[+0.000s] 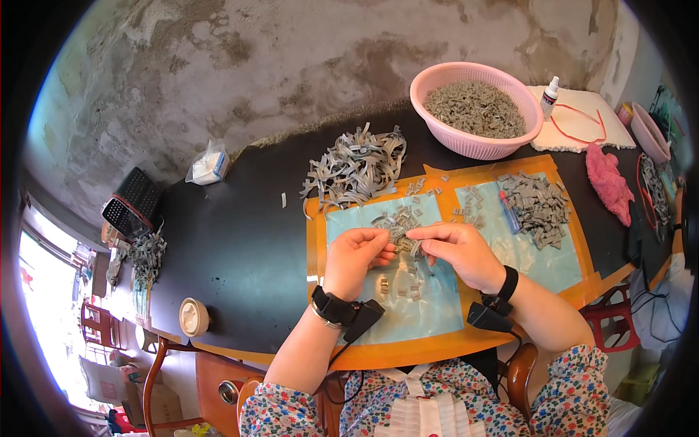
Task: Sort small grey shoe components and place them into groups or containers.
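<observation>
My left hand (358, 258) and my right hand (460, 253) meet over the blue sheet (357, 320), fingertips a short way apart. Both are closed in a pinch; a thin grey strip seems to run between them, but it blends with the small grey pieces (404, 218) heaped just behind. A few more loose grey pieces (415, 293) lie below my fingers. Beyond my hands is a tangled heap of long grey strips (357, 169). Right of my right hand, a pile of short grey pieces (539, 207) rests on another blue sheet (553, 271), beside a blue-and-red pen-like tool (508, 213).
A pink basket (477, 149) full of grey pieces stands at the back, near a white spray bottle (550, 95) on a white foam board (604, 120). A pink cloth (609, 183) lies to the right. A round cream container (194, 317) sits near the front left edge.
</observation>
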The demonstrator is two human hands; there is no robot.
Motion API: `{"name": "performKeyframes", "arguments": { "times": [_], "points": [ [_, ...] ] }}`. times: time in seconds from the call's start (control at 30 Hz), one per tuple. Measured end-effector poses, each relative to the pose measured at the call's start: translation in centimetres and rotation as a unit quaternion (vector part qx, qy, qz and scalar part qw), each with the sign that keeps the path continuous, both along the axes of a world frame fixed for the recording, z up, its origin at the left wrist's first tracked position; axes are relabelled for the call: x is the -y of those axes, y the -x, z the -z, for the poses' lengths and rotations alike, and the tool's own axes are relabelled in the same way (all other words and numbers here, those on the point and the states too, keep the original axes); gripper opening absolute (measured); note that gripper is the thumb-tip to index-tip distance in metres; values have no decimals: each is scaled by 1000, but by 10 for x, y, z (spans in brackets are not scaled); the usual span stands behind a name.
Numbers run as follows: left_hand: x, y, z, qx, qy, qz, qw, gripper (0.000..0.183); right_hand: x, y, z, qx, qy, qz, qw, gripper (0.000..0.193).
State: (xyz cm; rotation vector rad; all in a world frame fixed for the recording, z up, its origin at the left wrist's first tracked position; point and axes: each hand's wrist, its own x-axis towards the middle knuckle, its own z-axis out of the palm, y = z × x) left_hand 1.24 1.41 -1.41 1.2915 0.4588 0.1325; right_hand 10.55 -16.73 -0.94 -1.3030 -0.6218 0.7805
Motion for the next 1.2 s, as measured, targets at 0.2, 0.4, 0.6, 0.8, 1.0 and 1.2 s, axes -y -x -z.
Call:
{"name": "performKeyframes", "arguments": {
  "times": [0.2,0.4,0.6,0.8,1.0,1.2],
  "points": [
    [10,4,-7,2,96,46,994,15,0,1,4,-100,-58,12,993,25],
    [15,10,-8,32,132,83,987,11,0,3,4,-101,-55,29,993,20],
    [17,11,-9,50,146,94,983,8,3,7,-5,-16,9,16,1000,17],
    [23,16,-13,77,41,85,993,11,5,5,-6,-22,-29,-55,998,15],
    [32,21,-14,130,-38,64,989,13,7,3,-3,-142,-62,-116,981,14],
    [41,21,-19,172,-51,75,981,22,7,10,1,-210,-95,-92,969,15]
  ]
}}
